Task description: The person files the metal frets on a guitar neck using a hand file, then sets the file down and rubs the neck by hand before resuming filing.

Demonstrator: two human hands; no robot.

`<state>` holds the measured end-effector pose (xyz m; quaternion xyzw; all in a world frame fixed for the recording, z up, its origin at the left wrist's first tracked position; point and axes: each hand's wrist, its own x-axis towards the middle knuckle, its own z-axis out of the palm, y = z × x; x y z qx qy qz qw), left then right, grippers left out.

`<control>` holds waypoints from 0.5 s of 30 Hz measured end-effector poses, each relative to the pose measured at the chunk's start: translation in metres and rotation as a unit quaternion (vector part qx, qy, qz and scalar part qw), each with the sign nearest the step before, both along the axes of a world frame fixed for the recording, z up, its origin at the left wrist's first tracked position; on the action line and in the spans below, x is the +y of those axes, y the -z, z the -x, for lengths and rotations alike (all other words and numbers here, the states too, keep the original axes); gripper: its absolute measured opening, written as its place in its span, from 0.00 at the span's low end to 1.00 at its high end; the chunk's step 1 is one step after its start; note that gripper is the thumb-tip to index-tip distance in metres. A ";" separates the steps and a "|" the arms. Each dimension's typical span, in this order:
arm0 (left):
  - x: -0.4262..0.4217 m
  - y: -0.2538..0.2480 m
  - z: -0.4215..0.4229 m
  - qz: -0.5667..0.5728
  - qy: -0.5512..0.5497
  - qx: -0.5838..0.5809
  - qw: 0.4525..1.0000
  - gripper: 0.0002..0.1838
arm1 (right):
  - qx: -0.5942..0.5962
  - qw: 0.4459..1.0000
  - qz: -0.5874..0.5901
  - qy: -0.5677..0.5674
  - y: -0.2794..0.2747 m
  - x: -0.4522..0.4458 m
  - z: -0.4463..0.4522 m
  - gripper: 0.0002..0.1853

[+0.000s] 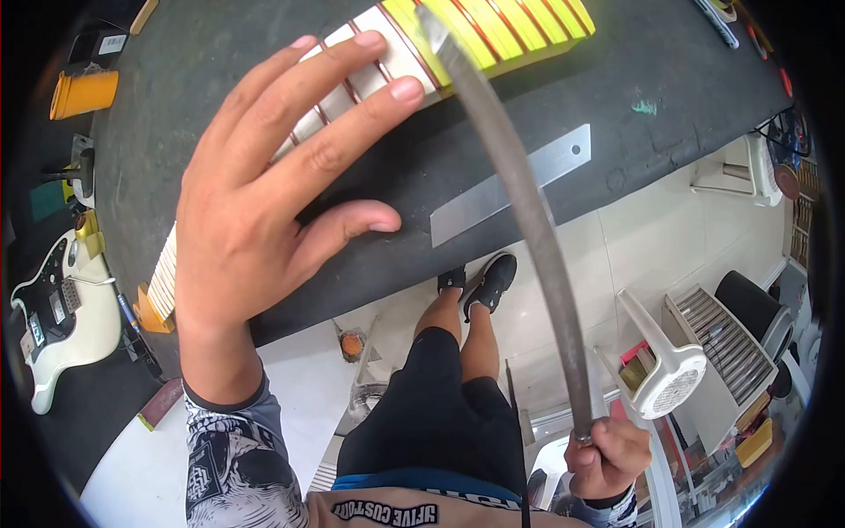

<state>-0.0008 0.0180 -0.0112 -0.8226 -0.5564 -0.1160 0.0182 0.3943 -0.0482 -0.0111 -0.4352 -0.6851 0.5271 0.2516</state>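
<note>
My left hand (290,167) lies with spread fingers over a guitar neck's fretboard (400,53), which has copper-coloured frets and white and yellow-green strips between them. Its fingertips rest on the white part. At the lower right, my right hand (609,458) is wrapped round the near end of a long grey metal file (528,211). The file's far end reaches the yellow-green part of the fretboard. A flat metal plate (458,214) with a hole lies on the dark bench, partly behind the file.
The dark bench (687,114) spans the top. At the left are a white guitar body (84,339) and an orange cup (84,94). White plastic stools (673,378) stand at the lower right, near a box of slatted pieces (717,343).
</note>
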 end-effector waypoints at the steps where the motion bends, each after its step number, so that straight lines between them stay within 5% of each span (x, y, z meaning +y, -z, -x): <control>1: 0.000 0.000 0.000 0.002 0.001 0.002 1.000 0.38 | -0.009 1.000 -0.001 -0.005 -0.003 -0.004 -0.001 0.18; 15: 0.000 -0.001 -0.002 -0.005 -0.012 0.005 1.000 0.36 | -0.054 0.995 -0.064 -0.051 -0.005 -0.018 -0.003 0.23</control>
